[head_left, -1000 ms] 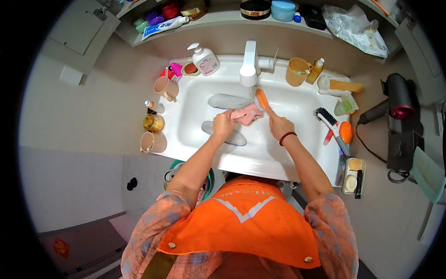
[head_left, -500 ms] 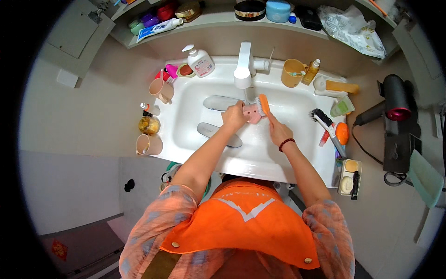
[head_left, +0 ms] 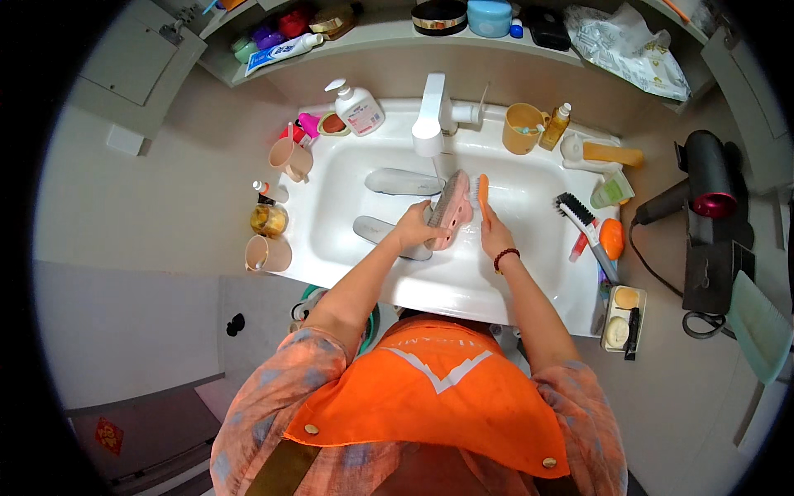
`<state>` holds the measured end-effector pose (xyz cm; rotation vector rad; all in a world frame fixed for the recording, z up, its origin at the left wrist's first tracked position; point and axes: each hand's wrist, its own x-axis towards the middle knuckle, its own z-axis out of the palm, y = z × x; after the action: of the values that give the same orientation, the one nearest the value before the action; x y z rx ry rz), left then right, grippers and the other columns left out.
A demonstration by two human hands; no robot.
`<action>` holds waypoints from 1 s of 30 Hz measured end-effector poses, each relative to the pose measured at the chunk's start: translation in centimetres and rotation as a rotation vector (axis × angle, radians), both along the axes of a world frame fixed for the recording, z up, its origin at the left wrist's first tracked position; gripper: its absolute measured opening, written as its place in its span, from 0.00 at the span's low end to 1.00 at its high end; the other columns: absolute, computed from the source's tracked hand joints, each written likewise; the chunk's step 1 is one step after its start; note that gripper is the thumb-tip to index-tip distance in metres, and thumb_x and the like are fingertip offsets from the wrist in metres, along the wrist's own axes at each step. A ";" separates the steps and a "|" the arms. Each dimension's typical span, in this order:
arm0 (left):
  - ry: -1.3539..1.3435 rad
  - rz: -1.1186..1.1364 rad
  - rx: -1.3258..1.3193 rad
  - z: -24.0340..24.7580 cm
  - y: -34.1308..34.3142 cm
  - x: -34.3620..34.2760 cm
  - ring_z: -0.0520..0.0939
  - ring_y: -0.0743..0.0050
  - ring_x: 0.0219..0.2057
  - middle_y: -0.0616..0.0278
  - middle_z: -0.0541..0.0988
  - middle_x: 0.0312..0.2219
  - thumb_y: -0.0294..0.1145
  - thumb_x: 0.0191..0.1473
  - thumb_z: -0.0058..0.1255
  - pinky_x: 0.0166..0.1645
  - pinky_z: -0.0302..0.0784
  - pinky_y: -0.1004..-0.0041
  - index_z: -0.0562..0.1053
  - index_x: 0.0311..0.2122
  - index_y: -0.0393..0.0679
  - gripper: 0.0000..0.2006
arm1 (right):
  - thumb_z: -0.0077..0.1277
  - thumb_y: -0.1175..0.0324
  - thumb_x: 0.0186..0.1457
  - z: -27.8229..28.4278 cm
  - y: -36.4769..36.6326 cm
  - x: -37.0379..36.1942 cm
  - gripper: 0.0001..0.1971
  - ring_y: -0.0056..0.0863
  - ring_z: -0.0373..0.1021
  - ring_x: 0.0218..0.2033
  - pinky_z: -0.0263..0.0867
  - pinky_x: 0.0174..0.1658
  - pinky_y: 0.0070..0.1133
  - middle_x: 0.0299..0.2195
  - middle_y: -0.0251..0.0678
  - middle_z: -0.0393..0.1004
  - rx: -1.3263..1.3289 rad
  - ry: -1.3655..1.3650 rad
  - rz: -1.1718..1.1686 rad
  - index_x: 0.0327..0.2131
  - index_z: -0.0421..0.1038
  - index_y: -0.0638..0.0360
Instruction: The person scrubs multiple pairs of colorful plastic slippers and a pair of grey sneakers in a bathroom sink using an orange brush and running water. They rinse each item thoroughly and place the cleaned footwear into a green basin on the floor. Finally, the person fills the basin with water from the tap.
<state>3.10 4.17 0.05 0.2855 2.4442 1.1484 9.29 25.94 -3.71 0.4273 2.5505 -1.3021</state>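
Note:
Over the white washbasin (head_left: 533, 190), my left hand (head_left: 413, 227) grips a pink shoe (head_left: 456, 211) turned on its side. Its grey sole faces left, and small holes dot the pink part. My right hand (head_left: 497, 235), with a dark red bead bracelet at the wrist, is closed around an orange scrub brush (head_left: 484, 192). The brush's white bristles point left toward the shoe, at its right side; whether they touch it I cannot tell. Two grey insoles lie in the basin: a far insole (head_left: 402, 182) and a near insole (head_left: 374, 229) partly behind my left hand.
A white faucet (head_left: 429, 124) stands at the basin's back. A soap pump bottle (head_left: 359, 112) and pink cups (head_left: 289, 159) line the left rim. On the right are a yellow mug (head_left: 521, 131), a hairbrush (head_left: 581, 217) and a wall-hung hair dryer (head_left: 705, 178). A crowded shelf (head_left: 380, 45) runs above.
The shoe has turned so its grey sole now shows on the left. The brush has shifted right and slightly down, more upright. My left hand has moved a little nearer to me.

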 end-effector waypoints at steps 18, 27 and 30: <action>-0.834 0.724 0.756 0.8 2.0 2.8 0.75 0.71 0.37 0.65 0.74 0.41 0.62 0.52 0.39 0.36 0.77 0.69 0.68 0.47 0.52 0.27 | 0.37 0.64 0.59 4.7 -2.1 0.0 0.26 0.48 0.72 0.30 0.66 0.36 0.41 0.29 0.50 0.75 0.342 0.125 0.227 0.61 0.51 0.31; -1.050 0.707 1.193 -0.7 -1.8 1.1 0.75 0.62 0.34 0.58 0.74 0.39 0.60 0.54 0.31 0.27 0.75 0.75 0.67 0.48 0.46 0.29 | 0.36 0.63 0.59 8.2 -5.0 3.6 0.26 0.50 0.71 0.25 0.65 0.32 0.43 0.25 0.51 0.74 0.263 0.180 0.450 0.61 0.49 0.30; -1.049 0.702 1.131 -0.8 -1.9 1.3 0.75 0.59 0.34 0.57 0.73 0.39 0.61 0.54 0.30 0.27 0.76 0.75 0.67 0.48 0.45 0.30 | 0.38 0.65 0.59 6.8 -5.4 0.3 0.27 0.50 0.71 0.26 0.65 0.32 0.42 0.24 0.51 0.74 0.301 0.144 0.333 0.62 0.48 0.31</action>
<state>4.41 2.31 -0.78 -0.7478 0.7938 2.1236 9.62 20.54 3.05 -0.0450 2.7921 -0.8643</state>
